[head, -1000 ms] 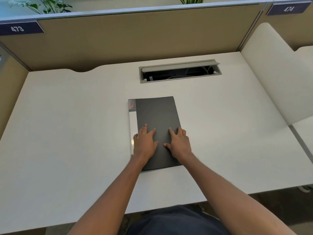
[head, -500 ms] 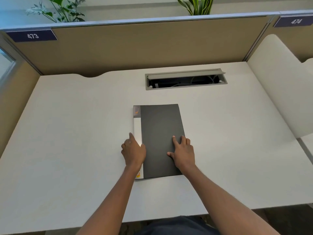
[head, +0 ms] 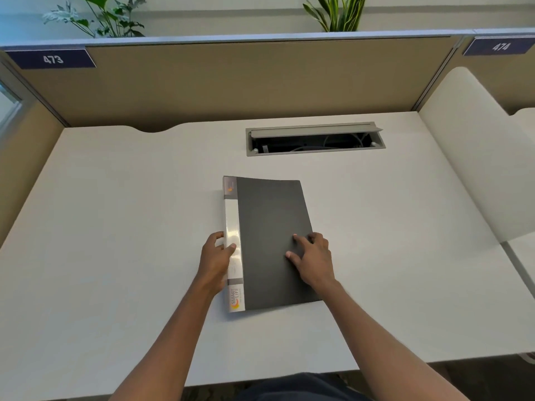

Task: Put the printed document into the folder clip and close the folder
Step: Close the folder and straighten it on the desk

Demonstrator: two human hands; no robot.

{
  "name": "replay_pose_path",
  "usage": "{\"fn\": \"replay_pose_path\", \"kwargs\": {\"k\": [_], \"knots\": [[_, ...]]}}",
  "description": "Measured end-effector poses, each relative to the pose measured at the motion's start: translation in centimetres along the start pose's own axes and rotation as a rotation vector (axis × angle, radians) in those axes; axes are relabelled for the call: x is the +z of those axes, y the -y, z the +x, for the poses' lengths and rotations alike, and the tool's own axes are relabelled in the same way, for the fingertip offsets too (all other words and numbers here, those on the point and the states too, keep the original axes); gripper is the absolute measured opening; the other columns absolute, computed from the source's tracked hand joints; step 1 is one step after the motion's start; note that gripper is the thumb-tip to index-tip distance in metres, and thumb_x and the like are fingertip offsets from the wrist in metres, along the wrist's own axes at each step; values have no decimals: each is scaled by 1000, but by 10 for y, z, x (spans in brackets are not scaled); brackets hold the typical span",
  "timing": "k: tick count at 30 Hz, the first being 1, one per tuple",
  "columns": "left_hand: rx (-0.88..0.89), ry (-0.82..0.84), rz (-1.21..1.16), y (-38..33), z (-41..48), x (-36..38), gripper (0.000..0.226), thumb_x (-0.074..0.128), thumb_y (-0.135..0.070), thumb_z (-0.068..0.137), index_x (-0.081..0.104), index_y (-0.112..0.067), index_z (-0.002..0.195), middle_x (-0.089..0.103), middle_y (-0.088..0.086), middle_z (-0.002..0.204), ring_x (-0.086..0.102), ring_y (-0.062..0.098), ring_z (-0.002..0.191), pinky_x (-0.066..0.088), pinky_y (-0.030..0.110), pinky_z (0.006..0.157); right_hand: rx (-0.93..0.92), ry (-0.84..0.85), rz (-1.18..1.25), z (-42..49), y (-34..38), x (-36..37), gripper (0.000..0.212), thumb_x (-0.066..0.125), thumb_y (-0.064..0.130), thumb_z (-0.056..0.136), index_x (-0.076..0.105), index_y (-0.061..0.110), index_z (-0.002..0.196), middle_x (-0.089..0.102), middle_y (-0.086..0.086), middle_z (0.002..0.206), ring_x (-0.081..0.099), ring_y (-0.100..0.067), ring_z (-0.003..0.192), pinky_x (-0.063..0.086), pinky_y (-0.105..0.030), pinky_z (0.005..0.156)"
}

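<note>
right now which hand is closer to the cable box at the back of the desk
Right. The right hand lies on the folder cover, almost below the cable box; the left hand grips the spine, further left.

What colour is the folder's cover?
Dark grey, with a white strip along its spine; the folder shows clearly in the head view.

The folder (head: 272,244) lies closed and flat near the desk's centre, long axis running near to far, skewed slightly so the near end sits further right. Its cover is dark grey and matte. The spine (head: 233,244), on the left, is glossy white with grey bands and an orange logo at the near end.
</note>
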State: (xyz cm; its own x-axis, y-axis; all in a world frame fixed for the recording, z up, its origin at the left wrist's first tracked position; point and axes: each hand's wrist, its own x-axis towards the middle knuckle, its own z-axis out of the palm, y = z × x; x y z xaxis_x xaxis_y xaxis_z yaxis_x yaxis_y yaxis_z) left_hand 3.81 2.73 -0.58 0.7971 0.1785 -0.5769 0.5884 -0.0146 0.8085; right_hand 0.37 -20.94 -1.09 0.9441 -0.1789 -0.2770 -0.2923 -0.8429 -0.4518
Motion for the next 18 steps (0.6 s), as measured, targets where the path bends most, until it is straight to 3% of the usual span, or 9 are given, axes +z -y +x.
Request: {"fn": "replay_pose_path", "kwargs": {"k": [2,5,7,10,12,15,18], "knots": [[-42,23,-89,4,0,-1,40,61,-5,100,55,-25,134,69,9,121,71,34,101,62,44,76,58,-60,150,4,-6,-6,53,65,43,93,52,25,141,38,-13,145,38,-33,135,38,-41,113],[-56,64,-153,9,-5,1,40,61,-6,100,56,-25,135,69,10,125,70,38,106,60,55,90,135,-91,287,11,-14,-16,62,69,32,92,44,13,145,44,-16,144,39,-35,135,35,-41,113],[-62,88,-185,12,-7,2,37,60,-6,101,58,-27,132,69,10,125,69,37,104,60,53,89,175,-71,362,16,-18,-23,65,71,29,91,41,12,146,48,-14,143,45,-32,133,38,-40,112],[-74,103,-225,14,-7,2,35,59,-6,102,58,-27,130,70,10,124,68,34,99,61,46,80,231,-6,552,17,-17,-28,65,74,26,88,42,20,144,57,-7,140,58,-20,114,46,-31,96],[-58,80,-173,15,-4,-1,35,60,-9,101,56,-26,132,69,9,125,69,36,100,61,50,84,234,-8,553,18,-12,-26,68,78,23,84,45,20,144,61,-4,137,58,-16,107,44,-26,92],[-1,19,-74,14,3,-15,36,62,-10,101,56,-22,135,70,9,125,71,33,100,60,54,91,217,-40,480,22,7,-19,69,83,19,78,52,14,139,65,-7,129,63,-25,114,44,-26,90],[73,-63,29,8,12,-38,36,63,-12,100,59,-21,134,71,7,120,72,24,95,61,41,79,188,-32,436,29,37,-10,65,83,17,77,55,12,135,65,-10,123,64,-29,112,47,-27,89]]}}
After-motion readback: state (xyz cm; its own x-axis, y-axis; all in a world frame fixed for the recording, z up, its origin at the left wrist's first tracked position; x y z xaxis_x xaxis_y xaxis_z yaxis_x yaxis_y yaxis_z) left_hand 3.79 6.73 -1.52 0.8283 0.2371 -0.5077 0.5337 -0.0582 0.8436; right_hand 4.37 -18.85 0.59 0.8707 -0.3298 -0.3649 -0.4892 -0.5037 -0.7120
